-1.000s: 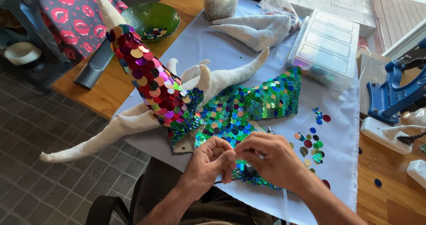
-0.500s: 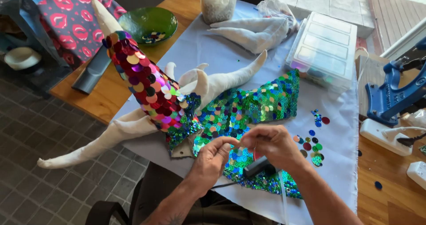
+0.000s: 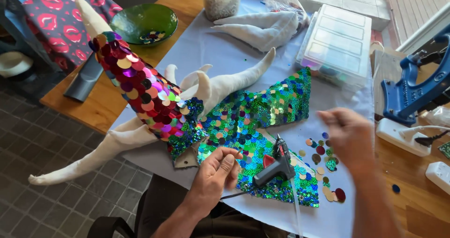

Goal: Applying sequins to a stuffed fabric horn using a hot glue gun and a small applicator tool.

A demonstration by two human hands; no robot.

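Across the table (image 3: 84, 111) lies a pale cloth (image 3: 220, 45), and on it a stuffed white figure (image 3: 140, 135) with long limbs, partly hidden under sequins (image 3: 262, 111). A black glue gun (image 3: 277, 165) lies on the sequined sheet between the hands. Near it, the left hand (image 3: 214, 179) curls its fingertips together; whether it pinches anything is too small to tell. Over loose sequins (image 3: 323, 160) hangs the right hand (image 3: 349, 137), motion-blurred, its grip impossible to read.

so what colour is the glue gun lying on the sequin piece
Black with a red trigger: the glue gun shows best in the head view, lying on the green-blue sequin piece.
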